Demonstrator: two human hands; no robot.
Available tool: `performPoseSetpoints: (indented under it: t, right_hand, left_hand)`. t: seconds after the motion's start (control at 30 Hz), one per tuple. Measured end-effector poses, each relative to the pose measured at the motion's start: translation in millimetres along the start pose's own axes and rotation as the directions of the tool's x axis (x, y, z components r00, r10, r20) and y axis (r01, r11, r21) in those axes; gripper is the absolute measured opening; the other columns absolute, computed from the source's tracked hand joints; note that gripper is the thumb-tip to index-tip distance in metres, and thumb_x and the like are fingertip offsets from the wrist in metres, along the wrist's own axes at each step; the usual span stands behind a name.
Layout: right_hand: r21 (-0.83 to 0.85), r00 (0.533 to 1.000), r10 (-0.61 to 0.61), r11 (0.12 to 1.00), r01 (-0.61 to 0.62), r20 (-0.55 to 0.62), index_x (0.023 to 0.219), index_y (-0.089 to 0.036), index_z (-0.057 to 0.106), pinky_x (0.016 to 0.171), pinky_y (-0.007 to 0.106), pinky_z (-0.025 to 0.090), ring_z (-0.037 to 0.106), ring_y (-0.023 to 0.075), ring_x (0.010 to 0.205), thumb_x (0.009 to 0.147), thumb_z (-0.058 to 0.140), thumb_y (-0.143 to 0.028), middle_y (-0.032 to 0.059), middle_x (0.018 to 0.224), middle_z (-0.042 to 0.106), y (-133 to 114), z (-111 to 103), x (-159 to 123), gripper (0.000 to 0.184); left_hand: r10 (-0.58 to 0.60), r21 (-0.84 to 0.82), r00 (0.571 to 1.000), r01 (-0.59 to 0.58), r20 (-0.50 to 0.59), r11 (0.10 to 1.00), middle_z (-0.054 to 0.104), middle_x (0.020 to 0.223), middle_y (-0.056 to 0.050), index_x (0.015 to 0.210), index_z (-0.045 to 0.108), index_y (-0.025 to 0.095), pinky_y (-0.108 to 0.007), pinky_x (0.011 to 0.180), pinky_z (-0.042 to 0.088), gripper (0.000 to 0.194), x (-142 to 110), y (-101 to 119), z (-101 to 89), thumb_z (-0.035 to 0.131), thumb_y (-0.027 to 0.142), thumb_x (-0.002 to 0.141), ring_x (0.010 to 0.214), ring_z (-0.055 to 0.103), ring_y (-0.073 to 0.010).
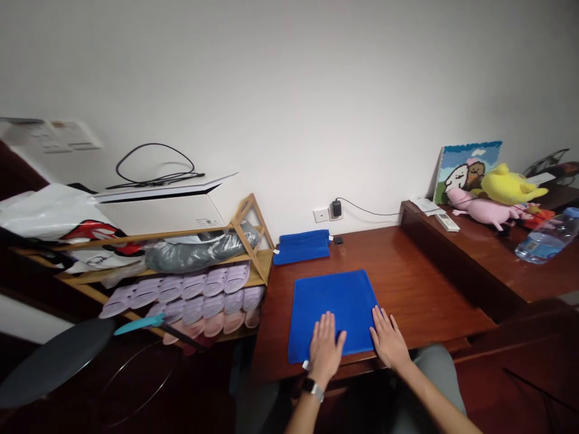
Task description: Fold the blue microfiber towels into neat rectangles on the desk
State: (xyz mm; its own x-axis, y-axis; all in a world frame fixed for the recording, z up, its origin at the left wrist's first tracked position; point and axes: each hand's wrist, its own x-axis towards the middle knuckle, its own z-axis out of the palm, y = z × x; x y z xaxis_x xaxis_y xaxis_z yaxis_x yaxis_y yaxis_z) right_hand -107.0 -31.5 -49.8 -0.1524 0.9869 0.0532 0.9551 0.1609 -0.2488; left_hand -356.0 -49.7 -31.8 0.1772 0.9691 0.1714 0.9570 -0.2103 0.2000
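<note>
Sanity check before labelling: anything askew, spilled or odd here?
Only one thing: the water bottle lies on its side on the raised ledge, no spill visible. Both hands, left hand and right hand, rest flat on the blue cloth, which lies square.

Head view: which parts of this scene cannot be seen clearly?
- Blue towel: near edge is covered by the left hand and right hand.
- Water bottle: label too small to read.
- Wall papers: blurred.
- Fan: cut off by the right edge.
</note>
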Motion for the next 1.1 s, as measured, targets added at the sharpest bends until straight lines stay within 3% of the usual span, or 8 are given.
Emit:
performPoseSetpoints:
  t: [0.1,0.2,0.47,0.73,0.83,0.9,1.0,1.1]
  right_hand:
    - [0.004,1.0,0.002,1.0,-0.002,-0.008,0.166,-0.016,0.022,0.131,0.047,0.011,0.016,0.0238,0.161,0.106,0.016,-0.051,0.0037,0.172,0.023,-0.4,-0.9,-0.6,0.07]
    - [0.005,1.0,-0.006,1.0,0.006,-0.013,0.166,-0.016,0.024,0.131,0.049,0.014,0.018,0.0242,0.16,0.106,0.017,-0.05,0.004,0.171,0.026,-1.2,-3.1,-0.7,0.069]
    - [0.002,0.994,0.004,1.0,-0.004,-0.107,0.166,-0.016,0.023,0.13,0.048,0.019,0.023,0.0241,0.159,0.107,0.018,-0.051,0.005,0.171,0.027,4.9,-0.4,-8.2,0.069]
    - [0.007,0.999,-0.003,1.0,0.003,-0.04,0.164,-0.019,0.029,0.13,0.051,0.02,0.026,0.0244,0.158,0.107,0.019,-0.052,0.0031,0.169,0.028,7.7,1.1,-10.7,0.067]
    - [0.018,0.997,-0.005,1.0,0.006,-0.078,0.165,-0.019,0.027,0.131,0.049,0.019,0.024,0.0234,0.159,0.108,0.018,-0.052,0.0023,0.17,0.027,2.8,-5.0,-6.5,0.066]
    - [0.025,0.996,-0.015,1.0,0.017,-0.089,0.165,-0.019,0.027,0.131,0.047,0.019,0.024,0.0229,0.159,0.108,0.018,-0.052,0.0022,0.17,0.026,1.1,-5.5,-4.2,0.066]
    - [0.026,0.997,-0.024,0.999,0.026,-0.071,0.164,-0.019,0.028,0.13,0.048,0.02,0.025,0.0239,0.158,0.108,0.021,-0.051,0.0034,0.17,0.028,1.7,-0.1,-3.0,0.065]
    - [0.014,0.996,-0.058,0.998,0.059,-0.073,0.165,-0.021,0.025,0.13,0.052,0.021,0.024,0.0257,0.159,0.107,0.025,-0.045,0.0041,0.17,0.026,3.9,6.7,-4.0,0.063]
  left_hand:
    - [-0.174,0.085,0.982,0.18,-0.068,0.98,0.032,0.169,-0.013,0.167,0.022,0.015,-0.053,0.128,0.029,0.07,-29.0,-65.0,-9.7,0.024,0.053,0.108,0.157,0.028,-0.0291]
    - [-0.181,0.115,0.974,0.197,-0.134,0.974,0.035,0.168,-0.012,0.168,0.017,0.016,-0.051,0.127,0.032,0.067,-47.6,-95.4,-10.0,0.025,0.047,0.109,0.156,0.032,-0.0269]
    - [-0.096,0.152,0.958,0.141,-0.271,0.978,0.044,0.164,-0.013,0.167,0.021,0.015,-0.048,0.123,0.039,0.064,-54.6,-93.3,1.0,0.03,0.041,0.109,0.151,0.041,-0.0261]
    - [-0.087,0.164,0.956,0.137,-0.281,0.977,0.044,0.163,-0.012,0.167,0.02,0.016,-0.05,0.122,0.042,0.064,-62.5,-101.2,6.3,0.031,0.037,0.107,0.151,0.043,-0.0268]
    - [-0.07,0.14,0.962,0.11,-0.264,0.984,0.042,0.165,-0.01,0.167,0.021,0.017,-0.05,0.123,0.04,0.062,-47.4,-85.2,-2.2,0.029,0.035,0.108,0.152,0.04,-0.0263]
    - [-0.021,0.104,0.977,0.044,-0.214,0.994,0.04,0.166,-0.008,0.167,0.021,0.02,-0.049,0.124,0.038,0.06,-27.8,-58.2,-10.1,0.028,0.035,0.109,0.153,0.039,-0.0248]
    - [0.117,0.021,0.988,-0.115,-0.1,0.993,0.034,0.169,-0.006,0.167,0.022,0.022,-0.047,0.127,0.035,0.059,9.5,5.2,-17.4,0.026,0.039,0.11,0.156,0.033,-0.0234]
    - [0.253,-0.094,0.967,-0.25,0.018,0.964,0.027,0.171,-0.005,0.166,0.023,0.021,-0.046,0.129,0.03,0.061,42.4,73.1,-13.1,0.022,0.045,0.11,0.158,0.026,-0.0225]
